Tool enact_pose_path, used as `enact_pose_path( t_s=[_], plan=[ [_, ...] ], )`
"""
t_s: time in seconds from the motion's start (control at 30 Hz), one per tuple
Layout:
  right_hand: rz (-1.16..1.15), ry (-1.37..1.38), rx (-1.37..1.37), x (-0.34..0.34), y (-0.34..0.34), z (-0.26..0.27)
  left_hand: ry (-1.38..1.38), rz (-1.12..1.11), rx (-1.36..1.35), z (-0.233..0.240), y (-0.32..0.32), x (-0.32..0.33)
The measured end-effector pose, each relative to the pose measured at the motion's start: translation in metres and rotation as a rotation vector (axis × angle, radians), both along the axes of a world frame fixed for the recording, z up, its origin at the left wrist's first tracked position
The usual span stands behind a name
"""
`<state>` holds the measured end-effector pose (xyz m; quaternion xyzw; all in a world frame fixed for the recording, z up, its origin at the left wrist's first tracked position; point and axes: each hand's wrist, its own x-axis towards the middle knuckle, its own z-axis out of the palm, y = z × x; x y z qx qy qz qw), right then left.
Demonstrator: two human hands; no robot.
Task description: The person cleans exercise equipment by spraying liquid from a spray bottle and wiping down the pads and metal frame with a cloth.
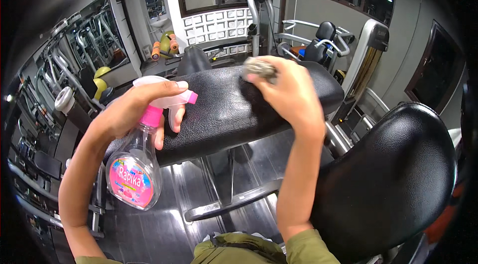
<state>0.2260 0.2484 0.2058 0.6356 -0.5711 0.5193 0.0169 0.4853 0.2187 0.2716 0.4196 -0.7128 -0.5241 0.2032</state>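
My left hand (145, 103) grips a clear plastic spray bottle (130, 178) by its neck and white trigger head, which has a pink collar and a pink nozzle. The nozzle points right, over a black padded bench (220, 103) with a textured leather-like cover. A crumpled grey cloth (261, 69), blurred, is bunched in the fingers of my right hand (291, 92). That hand is over the far right part of the pad; whether the cloth touches the cover I cannot tell. The bottle hangs in front of the pad's near left edge.
A black padded backrest (388, 182) rises close on my right. Below the bench runs a metal frame foot (231, 204) on the dark floor. Weight machines (328, 40) stand beyond, and a mirror (99, 40) is at the left. Green exercise balls (100, 86) lie at the left.
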Motion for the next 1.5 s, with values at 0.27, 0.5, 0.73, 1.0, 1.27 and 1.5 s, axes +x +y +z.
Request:
enact_pose_path(
  t_s=[0.27,0.5,0.73,1.0,1.27,1.5],
  plan=[
    [-0.239,0.075,-0.156,0.010,0.007,-0.014,0.038,-0.049,-0.034,0.000,0.008,-0.001],
    [-0.125,0.017,-0.199,0.019,0.042,-0.027,0.068,0.067,-0.115,-0.004,0.016,-0.003],
    [-0.320,-0.050,-0.184,0.004,0.056,-0.024,0.089,0.000,-0.179,-0.004,0.013,-0.005],
    [0.055,-0.008,-0.148,0.044,0.064,-0.029,0.118,0.010,-0.165,-0.004,0.011,-0.002],
    [-0.092,0.091,-0.232,0.036,0.045,-0.021,0.179,-0.111,-0.167,-0.004,0.006,0.001],
    [0.209,0.134,-0.188,0.072,0.038,-0.010,0.266,-0.028,-0.269,-0.007,0.010,0.042]
  ],
)
